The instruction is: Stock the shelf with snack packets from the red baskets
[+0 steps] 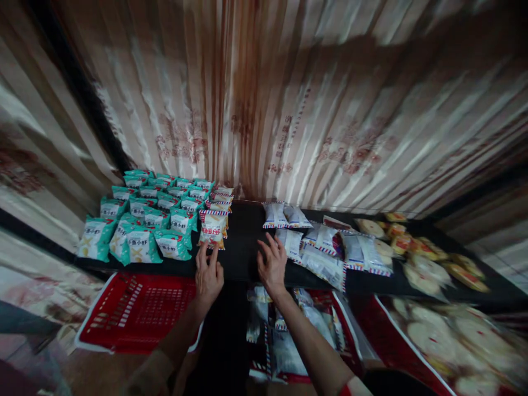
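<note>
My left hand point(209, 278) reaches to the lower edge of a red-and-white snack bag point(213, 228), its index and middle fingers stretched out against the bag and not wrapped round it. That bag is the front one in a short column beside rows of teal snack bags point(140, 242). Over the dark shelf point(243, 231), my right hand point(272, 264) is open with its fingers apart and nothing in them. Just right of it lies a loose group of white snack bags with striped edges point(324, 263), mostly back side up.
Below the shelf at left stands a red basket point(152, 308). Another red basket point(344, 324) holds more striped-edge bags, and a third point(396, 330) holds round pale packets. Yellow packets point(402, 242) lie on the shelf's right end. A patterned curtain point(256, 99) hangs behind.
</note>
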Motion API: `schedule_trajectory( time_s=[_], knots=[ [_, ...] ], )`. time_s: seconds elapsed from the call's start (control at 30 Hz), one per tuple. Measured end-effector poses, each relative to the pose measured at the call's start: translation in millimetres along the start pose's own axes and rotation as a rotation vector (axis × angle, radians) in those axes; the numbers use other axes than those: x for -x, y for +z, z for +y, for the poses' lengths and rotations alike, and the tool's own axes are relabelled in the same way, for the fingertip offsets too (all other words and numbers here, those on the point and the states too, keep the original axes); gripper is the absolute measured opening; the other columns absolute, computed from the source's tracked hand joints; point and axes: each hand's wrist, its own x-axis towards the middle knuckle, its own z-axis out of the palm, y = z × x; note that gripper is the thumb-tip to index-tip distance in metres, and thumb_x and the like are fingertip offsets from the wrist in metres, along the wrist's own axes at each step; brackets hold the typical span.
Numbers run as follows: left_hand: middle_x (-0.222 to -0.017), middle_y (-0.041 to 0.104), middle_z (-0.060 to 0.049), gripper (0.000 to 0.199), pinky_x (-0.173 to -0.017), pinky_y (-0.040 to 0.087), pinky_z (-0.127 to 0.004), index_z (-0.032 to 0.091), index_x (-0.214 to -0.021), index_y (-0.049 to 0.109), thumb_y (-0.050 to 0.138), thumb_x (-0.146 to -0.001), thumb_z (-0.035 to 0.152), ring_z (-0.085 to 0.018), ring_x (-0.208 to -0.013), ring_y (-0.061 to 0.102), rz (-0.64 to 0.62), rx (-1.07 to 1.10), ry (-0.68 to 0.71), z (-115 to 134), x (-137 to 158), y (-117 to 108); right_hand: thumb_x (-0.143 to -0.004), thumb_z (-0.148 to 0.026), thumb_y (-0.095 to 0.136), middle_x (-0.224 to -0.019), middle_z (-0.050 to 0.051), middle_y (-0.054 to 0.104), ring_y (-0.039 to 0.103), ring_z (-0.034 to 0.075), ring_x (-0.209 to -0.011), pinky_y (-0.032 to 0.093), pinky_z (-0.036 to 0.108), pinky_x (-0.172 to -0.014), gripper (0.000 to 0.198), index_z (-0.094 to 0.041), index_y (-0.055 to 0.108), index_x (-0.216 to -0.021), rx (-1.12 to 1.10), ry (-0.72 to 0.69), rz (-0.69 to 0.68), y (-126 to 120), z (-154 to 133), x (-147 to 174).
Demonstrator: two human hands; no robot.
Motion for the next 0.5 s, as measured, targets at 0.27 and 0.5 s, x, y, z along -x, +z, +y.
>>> schedule_trajectory(
  time_s=[0.27,0.5],
  knots=[
    [-0.139,0.040,-0.015,0.043,-0.103,0.043,-0.043,0.015,-0.121,0.054,0.043,-0.080,0.004,-0.026,-0.128,0.041,-0.150,0.121,0.061,59.5,11.0,12.7,-0.084,-0.019,0.051,-0.143,0.013,0.041,0.038,0.037,-0.125,0.044,0.051,-0.089,0.027,-0.022,0.068,-0.105,0.368,0.157,-0.147,-44.1,37.7,-5.1],
    [-0.142,0.038,-0.016,0.049,-0.105,0.042,-0.041,0.014,-0.126,0.049,0.042,-0.079,0.004,-0.024,-0.130,0.041,-0.308,0.152,0.093,87.1,11.1,15.7,-0.080,-0.003,0.040,-0.134,0.014,0.047,0.043,0.029,-0.121,0.043,0.047,-0.097,0.040,-0.017,0.069,-0.105,0.148,-0.029,-0.145,-37.6,36.7,11.7]
  ],
)
